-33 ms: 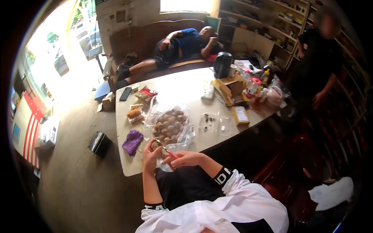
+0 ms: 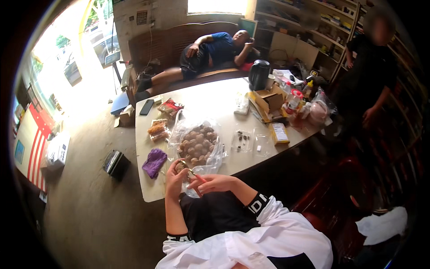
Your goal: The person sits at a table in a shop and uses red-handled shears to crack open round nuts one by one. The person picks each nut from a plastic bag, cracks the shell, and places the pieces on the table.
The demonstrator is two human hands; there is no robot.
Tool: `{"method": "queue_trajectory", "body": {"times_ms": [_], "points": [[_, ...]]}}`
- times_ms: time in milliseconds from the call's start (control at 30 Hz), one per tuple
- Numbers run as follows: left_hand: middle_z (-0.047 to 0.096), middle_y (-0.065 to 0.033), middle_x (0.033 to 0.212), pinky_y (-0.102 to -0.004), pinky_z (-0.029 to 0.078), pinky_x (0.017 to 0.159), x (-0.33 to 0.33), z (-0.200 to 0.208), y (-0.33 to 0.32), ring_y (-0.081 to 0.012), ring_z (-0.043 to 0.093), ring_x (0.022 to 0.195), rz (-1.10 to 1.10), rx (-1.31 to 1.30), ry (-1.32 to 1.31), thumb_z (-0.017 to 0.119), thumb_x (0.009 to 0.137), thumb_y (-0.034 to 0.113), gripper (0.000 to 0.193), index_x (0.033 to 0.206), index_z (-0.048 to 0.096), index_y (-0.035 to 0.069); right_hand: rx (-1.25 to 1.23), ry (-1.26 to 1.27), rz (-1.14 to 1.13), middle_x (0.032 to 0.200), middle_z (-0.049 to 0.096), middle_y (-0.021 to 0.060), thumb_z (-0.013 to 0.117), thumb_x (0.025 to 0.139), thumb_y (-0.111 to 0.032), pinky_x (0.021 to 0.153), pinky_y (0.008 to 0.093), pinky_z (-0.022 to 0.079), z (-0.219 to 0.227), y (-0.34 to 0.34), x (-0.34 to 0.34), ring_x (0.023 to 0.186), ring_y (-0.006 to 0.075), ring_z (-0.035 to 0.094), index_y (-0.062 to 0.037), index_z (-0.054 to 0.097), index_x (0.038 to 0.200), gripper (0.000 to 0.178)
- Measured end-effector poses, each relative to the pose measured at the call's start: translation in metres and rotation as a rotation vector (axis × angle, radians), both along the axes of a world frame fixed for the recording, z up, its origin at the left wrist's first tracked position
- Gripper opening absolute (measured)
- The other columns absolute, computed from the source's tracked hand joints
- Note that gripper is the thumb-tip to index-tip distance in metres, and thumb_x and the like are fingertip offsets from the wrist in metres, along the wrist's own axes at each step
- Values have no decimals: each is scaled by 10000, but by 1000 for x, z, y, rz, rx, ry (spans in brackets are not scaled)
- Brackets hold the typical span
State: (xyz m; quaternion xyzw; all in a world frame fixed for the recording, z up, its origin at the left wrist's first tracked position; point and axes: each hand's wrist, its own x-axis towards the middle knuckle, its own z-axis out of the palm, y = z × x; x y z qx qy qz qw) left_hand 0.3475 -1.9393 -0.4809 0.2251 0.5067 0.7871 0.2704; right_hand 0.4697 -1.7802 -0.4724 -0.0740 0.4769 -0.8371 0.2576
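In my left hand [image 2: 174, 180] is a walnut [image 2: 180, 167], pinched by the fingers at the table's near edge. My right hand [image 2: 214, 184] grips a red-handled plier-like nutcracker [image 2: 199, 178], whose metal jaws reach around the walnut. Just beyond both hands, a clear plastic bag [image 2: 218, 154] lies spread on the table, holding several brown walnuts [image 2: 197, 142]. A crumpled purple cloth [image 2: 154, 163] is left of my left hand. Right of the bag sits a clear plastic tray [image 2: 242, 141] with small dark pieces in it.
Packaged snacks [image 2: 158, 129] and a phone [image 2: 146, 107] lie on the table's left side. A dark kettle [image 2: 259, 75], an open carton [image 2: 270, 102] and a red-lidded jar [image 2: 294, 101] crowd the far right. One person [image 2: 219, 48] reclines on a bench; another [image 2: 367, 71] stands at the right.
The whole view has shifted very slightly. Both hands keep the same hold on the walnut and the nutcracker.
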Motion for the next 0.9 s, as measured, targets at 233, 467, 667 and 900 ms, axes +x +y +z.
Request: {"method": "queue_trajectory", "body": {"times_ms": [233, 467, 667, 900], "points": [[509, 8, 859, -212, 418, 653, 6, 9, -6, -65, 487, 752, 225, -173, 157, 633, 860, 152, 312, 1106, 487, 29, 188, 106, 32, 1267, 514, 65, 598, 888, -141, 945, 276, 394, 11, -4, -14, 1098, 125, 476, 0, 382, 1370, 547], [525, -31, 927, -218, 444, 729, 21, 31, 9, -109, 537, 831, 334, 235, -47, 617, 882, 71, 282, 1109, 454, 43, 325, 306, -83, 1244, 508, 43, 652, 834, -205, 919, 266, 389, 45, -6, -14, 1086, 111, 462, -26, 495, 1288, 512], [508, -19, 955, -185, 474, 544, 22, 61, -3, -81, 538, 778, 359, 384, 44, 625, 866, 58, 369, 1152, 394, 91, 389, 262, 1, 1264, 495, 51, 619, 859, -231, 905, 277, 403, 72, -12, -26, 1108, 140, 466, -29, 471, 1299, 506], [516, -37, 947, -215, 441, 665, 8, 54, -16, -96, 513, 799, 365, 417, 75, 598, 909, 268, 353, 1141, 429, 63, 444, 313, 113, 1293, 481, 46, 510, 913, -193, 942, 281, 375, 88, -21, -38, 1142, 132, 452, -26, 472, 1291, 415]]}}
